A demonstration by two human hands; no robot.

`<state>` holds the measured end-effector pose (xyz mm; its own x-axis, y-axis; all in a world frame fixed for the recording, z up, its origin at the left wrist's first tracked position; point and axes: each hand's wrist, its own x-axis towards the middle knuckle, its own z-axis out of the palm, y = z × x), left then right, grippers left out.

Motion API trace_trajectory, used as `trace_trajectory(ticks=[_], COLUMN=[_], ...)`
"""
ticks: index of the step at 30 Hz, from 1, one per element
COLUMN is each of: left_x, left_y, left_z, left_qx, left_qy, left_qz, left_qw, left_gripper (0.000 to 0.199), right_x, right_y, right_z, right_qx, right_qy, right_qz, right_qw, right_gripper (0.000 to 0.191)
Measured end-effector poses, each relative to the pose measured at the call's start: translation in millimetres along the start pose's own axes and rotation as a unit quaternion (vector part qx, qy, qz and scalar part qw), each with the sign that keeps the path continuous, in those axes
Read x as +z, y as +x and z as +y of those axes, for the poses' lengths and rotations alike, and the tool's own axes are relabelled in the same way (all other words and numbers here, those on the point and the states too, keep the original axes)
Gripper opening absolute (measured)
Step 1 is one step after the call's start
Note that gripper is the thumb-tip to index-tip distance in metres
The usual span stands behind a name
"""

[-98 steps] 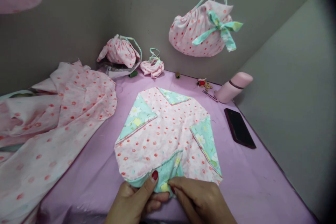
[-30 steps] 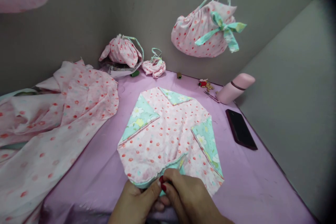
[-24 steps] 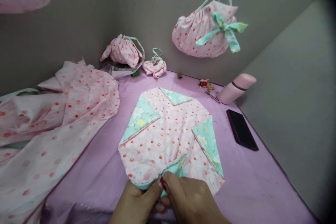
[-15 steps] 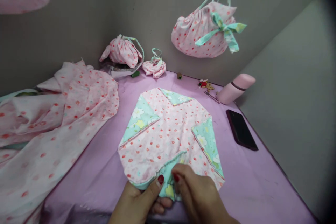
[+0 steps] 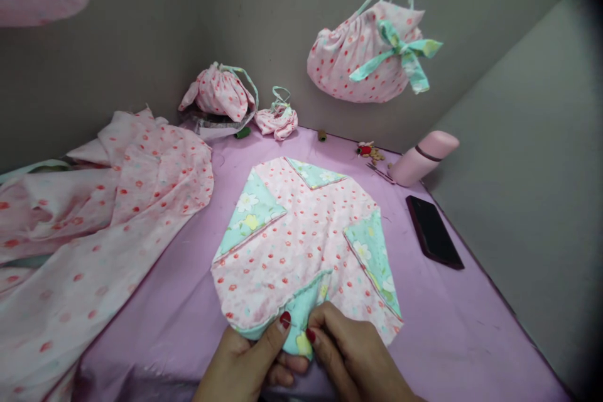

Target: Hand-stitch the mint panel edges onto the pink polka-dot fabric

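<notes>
A pink dotted cloth [image 5: 301, 232] with mint floral triangles at its corners lies on the purple-covered table. My left hand [image 5: 259, 352] pinches its near mint corner [image 5: 301, 320], thumb on top and fingers beneath. Just to the right, my right hand [image 5: 343, 345] is closed in a pinch beside that corner. What looks like a thin needle shows between the two thumbs; its full length cannot be made out. The near mint edge is lifted and slightly gathered.
Dotted fabric [image 5: 141, 188] is heaped at left. Behind sit small pouches [image 5: 221, 94] and thread spools [image 5: 321, 136]. At right are small scissors [image 5: 380, 173], a pink bottle [image 5: 424, 160] and a phone [image 5: 433, 232]. A bowed pouch [image 5: 367, 59] hangs against the wall.
My right hand has moved slightly down, its thumb now lower beside the mint corner. More of the mint fabric shows between the hands. My left hand keeps its pinch.
</notes>
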<state>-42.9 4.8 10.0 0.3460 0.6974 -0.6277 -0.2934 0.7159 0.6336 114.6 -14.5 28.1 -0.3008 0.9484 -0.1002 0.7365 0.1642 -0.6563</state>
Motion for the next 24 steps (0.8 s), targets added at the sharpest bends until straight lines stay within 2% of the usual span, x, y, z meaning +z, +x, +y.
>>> trace_trajectory(ticks=[7, 12, 17, 20, 24], left_x=[2.0, 1.4, 1.1, 1.2, 1.8], left_y=[-0.9, 0.2, 0.5, 0.5, -0.1], left_z=[1.9, 1.0, 0.5, 1.7, 4.5], left_qx=[0.018, 0.014, 0.042, 0.038, 0.038], left_qy=[0.045, 0.032, 0.035, 0.058, 0.073], left_qz=[0.011, 0.010, -0.006, -0.009, -0.038], left_qw=[0.999, 0.999, 0.998, 0.998, 0.996], left_gripper=[0.038, 0.036, 0.038, 0.035, 0.034], right_x=[3.6, 12.8, 10.2, 9.1, 14.7], right_y=[0.6, 2.6, 7.3, 9.3, 10.2], right_z=[-0.3, -1.0, -9.7, -12.9, -11.0], right_qx=[-0.024, -0.043, -0.089, -0.111, -0.099], right_qy=[0.014, 0.009, -0.005, -0.057, -0.121], right_qz=[0.041, 0.111, 0.092, 0.096, 0.150], right_qw=[0.999, 0.993, 0.992, 0.987, 0.976], right_gripper=[0.017, 0.012, 0.013, 0.021, 0.021])
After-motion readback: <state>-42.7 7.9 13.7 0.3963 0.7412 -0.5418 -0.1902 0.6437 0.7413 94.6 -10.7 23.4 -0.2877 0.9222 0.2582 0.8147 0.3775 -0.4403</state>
